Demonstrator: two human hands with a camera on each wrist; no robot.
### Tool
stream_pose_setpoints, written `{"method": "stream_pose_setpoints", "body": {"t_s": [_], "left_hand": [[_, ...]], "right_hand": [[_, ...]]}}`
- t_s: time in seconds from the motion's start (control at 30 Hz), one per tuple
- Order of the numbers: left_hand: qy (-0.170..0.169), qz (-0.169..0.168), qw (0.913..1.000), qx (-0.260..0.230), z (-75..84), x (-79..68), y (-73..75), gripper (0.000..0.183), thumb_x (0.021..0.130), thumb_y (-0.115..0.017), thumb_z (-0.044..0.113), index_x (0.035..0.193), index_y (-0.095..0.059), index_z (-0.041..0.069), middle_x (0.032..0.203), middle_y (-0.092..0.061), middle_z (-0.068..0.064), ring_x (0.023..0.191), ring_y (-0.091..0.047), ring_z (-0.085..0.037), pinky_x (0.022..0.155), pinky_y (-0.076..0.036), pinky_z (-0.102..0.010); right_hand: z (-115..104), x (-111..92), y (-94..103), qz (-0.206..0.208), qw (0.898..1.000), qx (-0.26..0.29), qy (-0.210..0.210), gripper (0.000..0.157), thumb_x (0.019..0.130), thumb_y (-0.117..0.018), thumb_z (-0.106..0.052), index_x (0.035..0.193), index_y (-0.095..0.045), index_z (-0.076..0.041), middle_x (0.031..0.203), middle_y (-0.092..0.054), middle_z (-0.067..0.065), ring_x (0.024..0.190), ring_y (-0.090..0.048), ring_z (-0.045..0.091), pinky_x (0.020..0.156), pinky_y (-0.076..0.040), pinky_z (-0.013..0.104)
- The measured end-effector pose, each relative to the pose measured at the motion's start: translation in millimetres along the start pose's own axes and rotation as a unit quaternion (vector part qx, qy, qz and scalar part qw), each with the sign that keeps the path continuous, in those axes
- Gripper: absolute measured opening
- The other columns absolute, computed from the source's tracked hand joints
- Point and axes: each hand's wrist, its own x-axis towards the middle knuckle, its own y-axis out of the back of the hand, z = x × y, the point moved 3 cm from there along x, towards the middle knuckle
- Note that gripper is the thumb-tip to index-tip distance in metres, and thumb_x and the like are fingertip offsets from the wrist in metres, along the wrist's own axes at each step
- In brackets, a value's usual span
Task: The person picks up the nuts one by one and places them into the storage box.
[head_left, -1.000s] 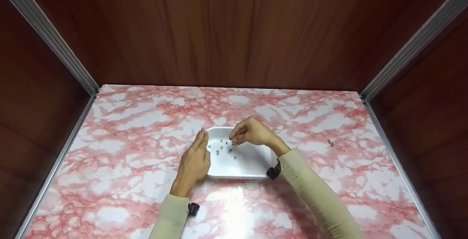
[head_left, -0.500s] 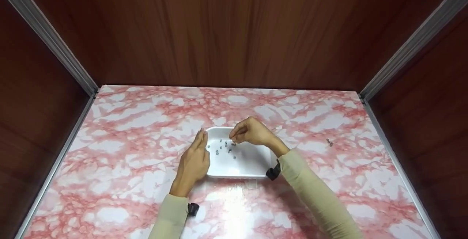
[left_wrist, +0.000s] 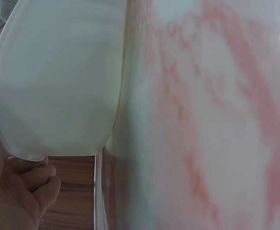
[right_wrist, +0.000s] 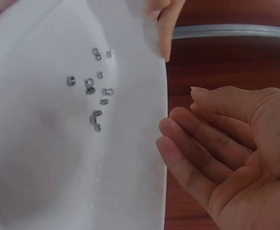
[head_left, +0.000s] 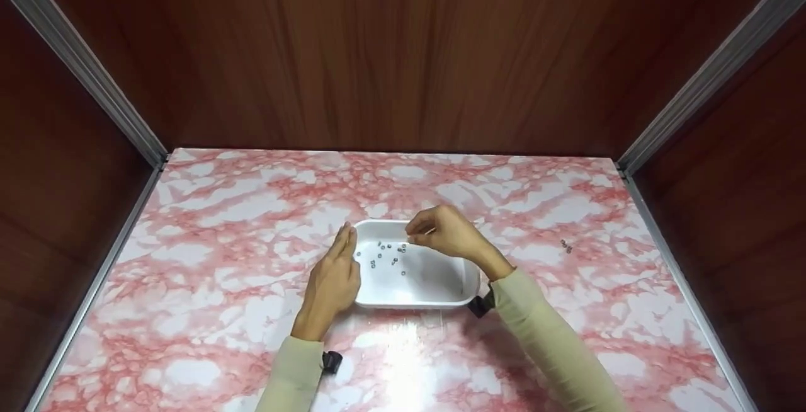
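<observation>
In the head view a white tray sits mid-table, with several small metal nuts scattered over its left half. My left hand holds the tray's left side; the left wrist view shows its fingers bent below the rim. Over the far rim is my right hand. From the right wrist, the fingers curve loosely beside the rim, thumb near the index finger, with nothing visible between them. The nuts lie in a loose cluster on the tray floor.
A few more small metal pieces lie on the red-and-white marbled table, to the right. Dark wood panels enclose the back and sides, with grey metal strips at the corners.
My right hand has shifted slightly right above the tray, and nuts it partly covered are now in plain sight. The left hand stays in place on the tray.
</observation>
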Motion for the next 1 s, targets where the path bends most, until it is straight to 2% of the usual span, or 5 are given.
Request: {"method": "stream_pose_setpoints", "body": {"t_s": [0.17,0.4,0.63,0.8,1.0], "left_hand": [[-0.003,0.005,1.0000,0.000,0.0,-0.9,0.2,0.054,0.104,-0.049,0.007,0.157,-0.042,-0.004,0.169,-0.038,-0.019,0.152,-0.045,-0.036,0.087,-0.059,-0.043],[-0.006,-0.004,0.9999,0.007,0.3,-0.8,-0.2,0.055,0.104,-0.050,0.010,0.157,-0.042,-0.004,0.169,-0.037,-0.019,0.153,-0.044,-0.036,0.113,-0.051,-0.048],[-0.013,0.000,0.9999,0.010,0.9,0.3,2.3,0.055,0.105,-0.050,0.011,0.157,-0.042,-0.006,0.169,-0.037,-0.021,0.152,-0.045,-0.038,0.102,-0.057,-0.047],[-0.015,0.003,0.9998,0.011,0.1,1.0,2.2,0.055,0.105,-0.050,0.011,0.156,-0.042,-0.007,0.168,-0.038,-0.022,0.152,-0.045,-0.038,0.112,-0.052,-0.049],[-0.008,-0.007,0.9999,0.008,1.5,0.0,1.5,0.054,0.106,-0.048,0.010,0.157,-0.041,-0.006,0.169,-0.036,-0.021,0.152,-0.046,-0.038,0.078,-0.059,-0.036]], "right_hand": [[5,-14,11.5,0.025,0.999,-0.021,0.010,0.020,0.092,-0.075,-0.006,0.109,-0.079,0.004,0.106,-0.081,0.019,0.099,-0.078,0.031,0.091,-0.064,0.045],[23,-39,32.6,0.066,0.997,-0.028,-0.003,0.021,0.091,-0.075,-0.003,0.109,-0.078,0.006,0.109,-0.080,0.021,0.100,-0.078,0.036,0.091,-0.064,0.048],[39,-62,54.3,0.094,0.995,-0.025,-0.032,0.021,0.092,-0.075,-0.004,0.112,-0.078,0.004,0.112,-0.080,0.020,0.104,-0.078,0.036,0.091,-0.064,0.046],[58,-80,63.8,0.104,0.993,-0.038,-0.045,0.021,0.093,-0.074,-0.003,0.113,-0.079,0.001,0.112,-0.079,0.021,0.104,-0.077,0.037,0.092,-0.064,0.049],[80,-103,73.0,0.117,0.989,-0.055,-0.076,0.021,0.093,-0.075,-0.005,0.113,-0.078,0.000,0.114,-0.078,0.022,0.104,-0.077,0.037,0.092,-0.063,0.051]]}}
